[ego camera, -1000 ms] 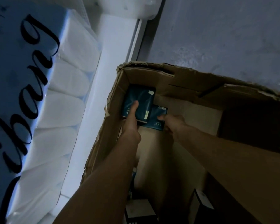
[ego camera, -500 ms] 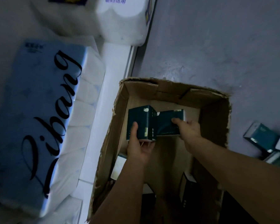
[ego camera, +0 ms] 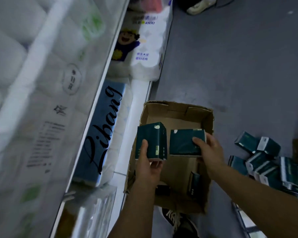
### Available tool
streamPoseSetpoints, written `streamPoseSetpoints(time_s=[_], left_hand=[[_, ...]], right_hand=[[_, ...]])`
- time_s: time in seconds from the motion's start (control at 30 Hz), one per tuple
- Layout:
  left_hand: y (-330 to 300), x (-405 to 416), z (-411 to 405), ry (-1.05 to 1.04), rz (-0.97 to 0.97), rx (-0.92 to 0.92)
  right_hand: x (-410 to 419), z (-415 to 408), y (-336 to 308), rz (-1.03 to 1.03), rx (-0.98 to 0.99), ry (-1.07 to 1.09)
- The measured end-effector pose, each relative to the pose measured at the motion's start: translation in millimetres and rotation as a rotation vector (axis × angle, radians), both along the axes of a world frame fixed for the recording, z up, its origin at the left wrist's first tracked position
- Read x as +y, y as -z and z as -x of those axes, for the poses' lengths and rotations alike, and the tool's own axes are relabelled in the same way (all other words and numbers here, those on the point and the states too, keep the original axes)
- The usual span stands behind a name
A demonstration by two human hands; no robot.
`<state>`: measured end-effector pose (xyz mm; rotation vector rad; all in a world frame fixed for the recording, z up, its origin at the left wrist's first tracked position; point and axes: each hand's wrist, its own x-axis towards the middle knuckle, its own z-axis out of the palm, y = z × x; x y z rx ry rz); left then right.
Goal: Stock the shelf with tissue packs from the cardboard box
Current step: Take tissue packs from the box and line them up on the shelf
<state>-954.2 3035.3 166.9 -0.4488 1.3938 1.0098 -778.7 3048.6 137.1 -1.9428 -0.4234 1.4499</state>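
My left hand (ego camera: 147, 166) grips one tissue pack (ego camera: 151, 140), right hand (ego camera: 209, 152) another (ego camera: 186, 142), both above cardboard box (ego camera: 177, 110). Few packs left inside; shelf (ego camera: 100, 93) placement pending.

- The cardboard box (ego camera: 176, 117) is matt brown corrugated board, its rims torn and ragged.
- The two held tissue packs (ego camera: 151, 140) (ego camera: 186, 142) wear smooth dark green plastic film with a faint sheen.
- The loose tissue packs (ego camera: 265, 160) on the floor are wrapped in the same glossy film.
- The toilet roll pack (ego camera: 100, 133) has shiny blue printed plastic wrap.
- The shelf edge (ego camera: 93, 103) looks like smooth white painted metal.
- The floor (ego camera: 239, 66) is matt grey, slightly rough.
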Motion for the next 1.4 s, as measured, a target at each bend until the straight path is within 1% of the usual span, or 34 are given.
streamPoseSetpoints(time_s=[0.13, 0.37, 0.47, 0.5, 0.57, 0.67, 0.8, 0.93, 1.03, 1.1, 1.17, 1.23, 1.3, 1.4], left_hand=[[-38, -27, 3, -0.018, -0.070, 0.039], [-118, -87, -9, 0.009, -0.204, 0.080], [-164, -119, -22, 0.015, -0.274, 0.064], [-188, -133, -27, 0.021, -0.306, 0.063], [-212, -149, -35, 0.008, -0.334, 0.068], [-271, -180, -44, -0.024, -0.370, 0.082], [-335, -215, -42, -0.066, -0.430, 0.092], [-391, -252, -27, -0.128, -0.511, 0.208], [-428, -275, -22, -0.132, -0.533, 0.333], [-449, -294, -20, -0.163, -0.548, 0.428], [-469, -314, -19, -0.189, -0.562, 0.496], [-489, -332, -19, -0.196, -0.589, 0.536], [-509, -352, -19, -0.179, -0.610, 0.589], [-533, -372, -18, -0.152, -0.623, 0.655]], right_hand=[[-13, -4, -56, -0.024, 0.082, 0.014], [-52, -25, -170, -0.151, 0.053, -0.196], [-72, -37, -219, -0.221, 0.043, -0.274], [-82, -41, -243, -0.241, 0.044, -0.293], [-87, -43, -266, -0.252, 0.059, -0.289], [-106, -46, -324, -0.368, 0.054, -0.358], [-126, -50, -399, -0.489, 0.040, -0.433], [-143, -54, -475, -0.664, 0.011, -0.539], [-153, -45, -523, -0.736, -0.049, -0.620], [-163, -35, -555, -0.787, -0.038, -0.681], [-173, -23, -581, -0.796, 0.057, -0.764], [-183, -11, -601, -0.772, 0.119, -0.891], [-197, 4, -616, -0.761, 0.117, -1.047], [-217, 25, -630, -0.770, 0.116, -1.128]])
